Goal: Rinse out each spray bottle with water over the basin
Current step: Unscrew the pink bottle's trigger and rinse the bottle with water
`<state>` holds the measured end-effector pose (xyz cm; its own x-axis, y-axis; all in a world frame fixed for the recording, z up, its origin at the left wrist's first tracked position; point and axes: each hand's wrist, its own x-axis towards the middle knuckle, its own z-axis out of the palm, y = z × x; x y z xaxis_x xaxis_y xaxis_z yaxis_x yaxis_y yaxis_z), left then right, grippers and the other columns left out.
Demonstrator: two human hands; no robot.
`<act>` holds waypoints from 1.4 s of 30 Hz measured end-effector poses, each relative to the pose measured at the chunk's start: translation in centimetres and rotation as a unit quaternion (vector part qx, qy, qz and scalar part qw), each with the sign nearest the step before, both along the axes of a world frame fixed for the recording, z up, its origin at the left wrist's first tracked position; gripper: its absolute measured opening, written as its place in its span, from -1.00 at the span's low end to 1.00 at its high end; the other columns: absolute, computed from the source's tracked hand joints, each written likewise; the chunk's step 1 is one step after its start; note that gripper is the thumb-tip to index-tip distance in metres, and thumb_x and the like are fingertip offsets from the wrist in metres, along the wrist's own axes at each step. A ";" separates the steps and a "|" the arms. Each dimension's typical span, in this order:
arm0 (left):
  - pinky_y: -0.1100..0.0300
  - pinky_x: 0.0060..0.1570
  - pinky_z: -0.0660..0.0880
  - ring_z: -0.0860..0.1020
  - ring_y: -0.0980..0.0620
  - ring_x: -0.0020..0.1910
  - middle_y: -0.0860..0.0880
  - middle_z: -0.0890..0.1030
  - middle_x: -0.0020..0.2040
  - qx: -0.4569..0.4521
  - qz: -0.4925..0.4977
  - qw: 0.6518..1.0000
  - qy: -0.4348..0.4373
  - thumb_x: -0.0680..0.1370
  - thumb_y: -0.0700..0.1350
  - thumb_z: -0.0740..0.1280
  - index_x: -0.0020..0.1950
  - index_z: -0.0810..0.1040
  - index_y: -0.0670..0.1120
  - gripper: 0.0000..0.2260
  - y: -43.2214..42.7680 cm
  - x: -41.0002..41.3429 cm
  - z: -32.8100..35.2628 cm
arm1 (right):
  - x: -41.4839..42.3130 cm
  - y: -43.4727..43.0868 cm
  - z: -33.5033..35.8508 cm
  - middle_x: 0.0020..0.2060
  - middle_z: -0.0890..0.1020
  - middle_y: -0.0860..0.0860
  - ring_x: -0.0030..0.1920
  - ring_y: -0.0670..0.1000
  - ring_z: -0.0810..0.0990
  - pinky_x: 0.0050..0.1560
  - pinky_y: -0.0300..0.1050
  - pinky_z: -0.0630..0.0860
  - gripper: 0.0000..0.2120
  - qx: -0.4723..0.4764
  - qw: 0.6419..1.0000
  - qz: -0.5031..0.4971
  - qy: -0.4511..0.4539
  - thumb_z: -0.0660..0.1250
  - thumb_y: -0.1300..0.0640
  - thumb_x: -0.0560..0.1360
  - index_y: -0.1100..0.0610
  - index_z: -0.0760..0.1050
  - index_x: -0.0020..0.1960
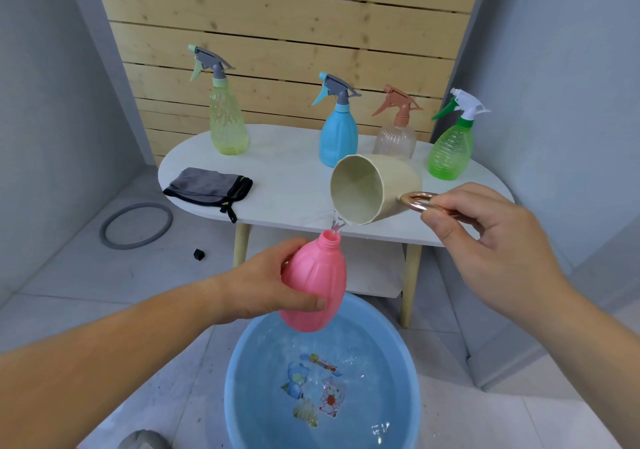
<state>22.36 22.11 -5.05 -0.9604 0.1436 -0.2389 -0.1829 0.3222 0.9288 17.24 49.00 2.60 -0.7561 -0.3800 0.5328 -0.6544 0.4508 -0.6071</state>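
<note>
Gripping the capless pink bottle [313, 284] above the blue basin [239, 379], the left hand [263, 282] tilts it while the right hand [485, 237] pinches the cream cup [377, 189] by its handle, water trickling into the neck.

A pink spray bottle [313, 286], trigger head off and threaded neck open, is gripped tilted in the left hand [263, 282] above a blue basin [232, 379] of water with cartoon pictures on its bottom. A thin stream of water [336, 223] falls to its mouth from a beige cup [375, 189], tipped by its ring handle in the right hand [485, 237]. Behind, four capped sprayers stand upright along a white table [287, 178]: a yellow-green bottle [228, 126], a blue bottle [338, 137], a clear bottle [394, 140] and a green bottle [450, 151].
</note>
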 end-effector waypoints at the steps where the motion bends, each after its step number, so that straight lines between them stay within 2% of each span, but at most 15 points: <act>1: 0.34 -0.13 0.61 0.64 0.25 0.03 0.13 0.60 0.15 -0.002 0.000 1.000 0.001 0.44 -0.24 0.59 0.32 0.43 0.23 -0.39 0.0 0.0 0.0 | 0.0 0.0 0.0 -0.13 0.61 -0.17 -0.01 -0.14 0.58 -0.01 -0.38 0.44 -0.76 0.003 1.000 -0.001 0.004 0.35 0.13 0.55 -0.25 0.55 -0.03; 4: 0.34 -0.13 0.61 0.62 0.20 0.06 0.13 0.60 0.15 -0.003 0.001 1.000 0.003 0.44 -0.23 0.59 0.29 0.44 0.23 -0.41 0.0 0.0 -0.1 | 0.0 0.0 0.0 -0.11 0.61 -0.20 0.01 -0.17 0.58 0.01 -0.43 0.41 -0.77 0.010 1.000 -0.003 0.015 0.35 0.14 0.55 -0.23 0.55 -0.04; 8: 0.33 -0.12 0.61 0.62 0.18 0.08 0.13 0.60 0.16 -0.001 0.002 1.000 0.003 0.44 -0.23 0.59 0.32 0.43 0.23 -0.39 0.0 0.0 -0.2 | 0.0 0.1 -0.1 -0.10 0.62 -0.16 0.01 -0.19 0.57 0.01 -0.48 0.36 -0.89 0.027 0.999 -0.016 0.034 0.33 0.09 0.54 -0.05 0.63 -0.04; 10: 0.34 -0.12 0.61 0.62 0.17 0.09 0.13 0.60 0.16 -0.003 0.000 1.000 0.001 0.44 -0.23 0.59 0.34 0.42 0.22 -0.37 0.0 0.0 -0.3 | -0.1 0.1 -0.1 -0.09 0.61 -0.16 0.00 -0.21 0.56 0.00 -0.49 0.35 -0.85 0.035 0.998 -0.018 0.047 0.31 0.03 0.55 0.02 0.65 -0.02; 14: 0.32 -0.11 0.62 0.61 0.13 0.12 0.11 0.59 0.17 -0.005 -0.004 1.000 -0.004 0.44 -0.23 0.60 0.35 0.42 0.21 -0.37 0.0 0.0 -0.4 | -0.1 0.2 -0.1 -0.09 0.59 -0.21 -0.02 -0.24 0.55 0.01 -0.51 0.33 -0.87 0.040 0.997 -0.014 0.071 0.32 0.06 0.54 0.00 0.65 -0.01; 19: 0.29 -0.08 0.63 0.62 0.12 0.13 0.12 0.59 0.18 -0.010 -0.004 1.000 -0.008 0.43 -0.20 0.60 0.40 0.41 0.19 -0.34 0.0 -0.1 -0.3 | -0.3 0.4 -0.4 -0.13 0.57 -0.11 -0.05 -0.19 0.53 0.01 -0.46 0.35 -0.85 0.057 0.993 -0.013 0.104 0.32 0.04 0.55 0.05 0.64 -0.02; 27: 0.26 -0.05 0.64 0.61 0.09 0.15 0.10 0.59 0.20 -0.011 -0.003 1.000 -0.012 0.44 -0.20 0.60 0.42 0.40 0.18 -0.33 0.0 0.0 -0.4 | -0.3 0.4 -0.6 -0.09 0.56 -0.07 -0.05 0.02 0.56 -0.01 -0.16 0.46 -0.79 0.061 0.990 0.003 0.127 0.27 0.01 0.55 0.10 0.62 -0.03; 37: 0.29 -0.07 0.63 0.61 0.12 0.14 0.10 0.58 0.20 -0.012 0.001 1.000 -0.011 0.44 -0.22 0.59 0.43 0.38 0.16 -0.32 -0.1 -0.1 -0.5 | -0.3 0.2 -0.8 -0.07 0.58 0.03 0.00 0.09 0.54 0.08 -0.30 0.39 -0.81 0.095 0.976 -0.005 0.198 0.30 0.09 0.53 0.17 0.63 -0.07; 42: 0.22 -0.01 0.65 0.62 0.10 0.17 0.09 0.60 0.22 -0.013 0.002 1.000 -0.012 0.44 -0.20 0.60 0.41 0.40 0.18 -0.34 -0.1 -0.1 -0.5 | -0.3 0.0 -0.9 -0.09 0.58 0.08 0.03 0.12 0.53 0.19 -0.19 0.38 -0.83 0.123 0.960 0.026 0.250 0.31 0.16 0.53 0.22 0.63 -0.07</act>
